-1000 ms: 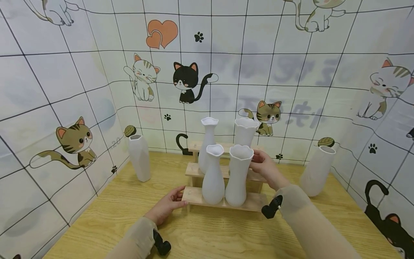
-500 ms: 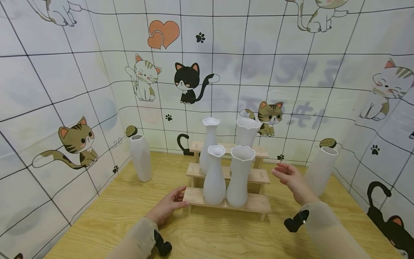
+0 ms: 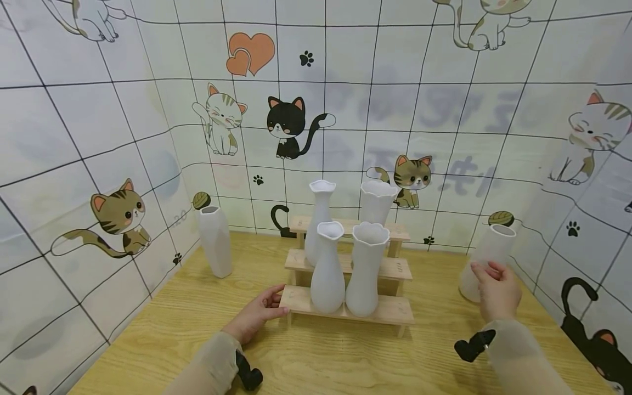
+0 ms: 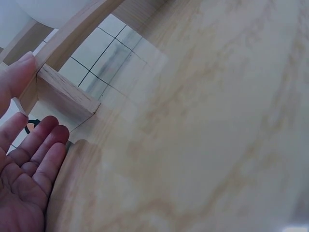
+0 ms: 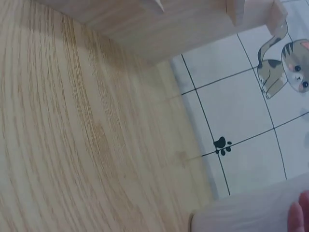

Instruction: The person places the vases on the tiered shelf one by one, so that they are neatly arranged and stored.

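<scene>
Left hand (image 3: pixel 252 318): pinching the left end of the lowest board (image 3: pixel 295 299), with thumb on top and index finger at the corner; with the remaining fingers loosely bent below (best seen from the left wrist).
Right hand (image 3: pixel 500 291): placed at the near side of the right vase (image 3: pixel 495 246), with little gap between thumb and fingers; cannot tell whether gripping or merely touching (mostly outside the right wrist view).
Right vase: standing on the table (image 3: pixel 316 359), well apart from the wooden stand (image 3: pixel 397 269).
Wooden stand: rising in three steps, between both hands.
Front pair: upright, side by side on the lowest board; narrow-necked vase (image 3: pixel 327 280) at left, wavy-rimmed vase (image 3: pixel 367 263) at right.
Rear pair: set higher; slim vase (image 3: pixel 320 214) at left, broad vase (image 3: pixel 377 202) partly hidden.
Left vase (image 3: pixel 215 244): faceted, standing left of the stand.
Wall covering (image 3: pixel 395 60): printed with cats, paws and hearts.
</scene>
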`<state>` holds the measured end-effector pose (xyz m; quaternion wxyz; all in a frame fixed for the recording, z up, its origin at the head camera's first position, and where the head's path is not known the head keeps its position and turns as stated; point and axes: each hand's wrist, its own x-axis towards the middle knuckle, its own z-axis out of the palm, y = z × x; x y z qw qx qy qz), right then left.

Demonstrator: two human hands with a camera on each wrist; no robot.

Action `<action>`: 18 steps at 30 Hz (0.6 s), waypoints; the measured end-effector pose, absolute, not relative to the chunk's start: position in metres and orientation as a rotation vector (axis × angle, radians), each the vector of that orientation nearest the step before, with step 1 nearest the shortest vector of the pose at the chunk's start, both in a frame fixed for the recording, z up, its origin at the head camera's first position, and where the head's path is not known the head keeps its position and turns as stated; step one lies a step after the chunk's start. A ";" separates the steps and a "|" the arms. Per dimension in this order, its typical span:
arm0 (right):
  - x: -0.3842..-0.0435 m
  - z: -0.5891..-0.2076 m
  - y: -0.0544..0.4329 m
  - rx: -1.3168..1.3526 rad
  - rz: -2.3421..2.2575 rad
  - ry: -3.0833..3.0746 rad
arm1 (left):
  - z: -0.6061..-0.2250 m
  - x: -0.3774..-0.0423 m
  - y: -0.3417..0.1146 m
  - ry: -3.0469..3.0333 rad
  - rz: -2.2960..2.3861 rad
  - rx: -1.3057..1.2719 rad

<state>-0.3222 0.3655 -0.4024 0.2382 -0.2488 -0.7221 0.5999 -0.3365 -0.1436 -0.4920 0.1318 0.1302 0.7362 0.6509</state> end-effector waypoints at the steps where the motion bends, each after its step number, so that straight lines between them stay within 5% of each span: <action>1: -0.323 -0.403 0.368 -0.723 1.635 -1.936 | -0.492 -0.336 -0.143 2.137 1.889 0.377; 18: -0.353 -0.406 0.375 -0.982 1.767 -1.749 | -0.493 -0.338 -0.144 2.117 1.895 0.383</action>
